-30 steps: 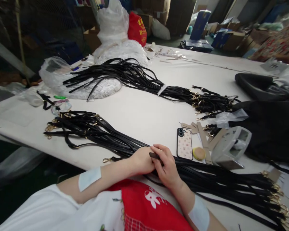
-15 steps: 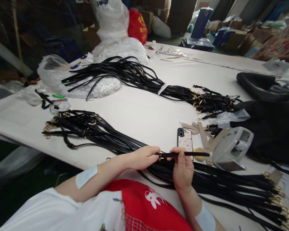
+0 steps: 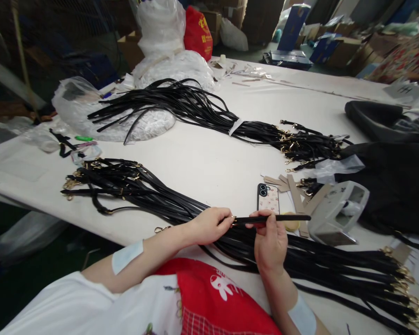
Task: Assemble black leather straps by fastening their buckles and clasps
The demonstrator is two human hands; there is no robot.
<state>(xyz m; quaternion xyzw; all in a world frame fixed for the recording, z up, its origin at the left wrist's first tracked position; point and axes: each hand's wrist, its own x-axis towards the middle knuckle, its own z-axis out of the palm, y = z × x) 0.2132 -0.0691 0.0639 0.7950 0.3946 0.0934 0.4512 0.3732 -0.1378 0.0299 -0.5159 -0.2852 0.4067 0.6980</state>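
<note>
A black strap (image 3: 293, 217) is stretched between my hands above the near bundle. My left hand (image 3: 212, 225) is closed around its gold buckle end, and part of the buckle is hidden by the fingers. With thumb and fingers my right hand (image 3: 270, 239) pinches the strap farther along, its free end pointing right. Beneath both hands lies a long bundle of black straps (image 3: 174, 200) with gold clasps at its two ends. A phone (image 3: 268, 197) in a patterned case rests just behind my right hand.
Across the table (image 3: 195, 163) lies a second strap bundle (image 3: 202, 109), tied with a white band. A grey-white device (image 3: 338, 214), cardboard strips (image 3: 295, 193) and a tape roll (image 3: 291, 222) sit right. Clear plastic bags (image 3: 174, 70) stand at the back.
My right hand has slid a little to the right along the strap, away from my left hand. More strap shows between the hands. My left hand stays at the buckle.
</note>
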